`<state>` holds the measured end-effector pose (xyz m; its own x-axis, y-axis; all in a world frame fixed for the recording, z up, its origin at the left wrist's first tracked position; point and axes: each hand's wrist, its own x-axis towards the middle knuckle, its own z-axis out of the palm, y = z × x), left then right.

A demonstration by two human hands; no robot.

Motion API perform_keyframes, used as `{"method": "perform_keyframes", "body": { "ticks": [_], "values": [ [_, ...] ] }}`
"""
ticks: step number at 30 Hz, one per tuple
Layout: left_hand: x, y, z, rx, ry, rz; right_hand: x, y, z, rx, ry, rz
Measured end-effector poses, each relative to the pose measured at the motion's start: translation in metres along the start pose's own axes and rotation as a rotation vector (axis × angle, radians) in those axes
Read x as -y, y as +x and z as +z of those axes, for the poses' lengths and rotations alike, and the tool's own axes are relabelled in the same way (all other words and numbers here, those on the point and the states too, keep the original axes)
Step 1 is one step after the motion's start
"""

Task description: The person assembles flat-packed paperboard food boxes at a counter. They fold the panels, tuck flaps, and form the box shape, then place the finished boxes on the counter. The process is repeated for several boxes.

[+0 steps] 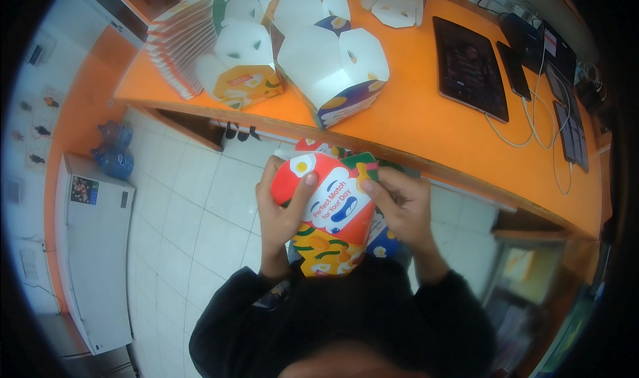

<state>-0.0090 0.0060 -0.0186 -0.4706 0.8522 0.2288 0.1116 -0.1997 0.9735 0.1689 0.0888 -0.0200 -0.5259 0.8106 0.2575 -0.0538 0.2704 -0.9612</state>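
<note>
In front of my body I hold a printed cardboard food box [316, 250], coloured red, yellow, green and blue. Its red panel with a white cloud shape faces up. My left hand [279, 208] is closed on the left side, thumb pressed on the red panel beside a fried-egg print. At the upper right, my right hand [409, 201] pinches a green flap [360, 161] between thumb and fingers. The box's underside and the fingertips behind it are hidden. Beyond my hands, open boxes with white insides stand on the orange table, the nearest a blue-sided box [353, 101].
A yellow box [246, 85] stands by a stack of flat folded cartons [173, 48] on the orange table [413, 78]. At right lie a tablet [469, 68], phones and white cables [524, 141]. A white freezer [100, 251] and blue water bottles [114, 158] are at left.
</note>
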Motion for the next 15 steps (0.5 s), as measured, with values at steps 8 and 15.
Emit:
{"method": "perform_keyframes", "body": {
  "ticks": [8, 15],
  "values": [
    [0.006, 0.001, 0.005, 0.197, -0.360, -0.222, -0.004, 0.006, -0.006, -0.055, 0.031, -0.068],
    [0.028, -0.014, 0.007, 0.494, -1.245, -0.348, 0.002, 0.009, -0.018, 0.087, -0.030, -0.438]
  ]
}}
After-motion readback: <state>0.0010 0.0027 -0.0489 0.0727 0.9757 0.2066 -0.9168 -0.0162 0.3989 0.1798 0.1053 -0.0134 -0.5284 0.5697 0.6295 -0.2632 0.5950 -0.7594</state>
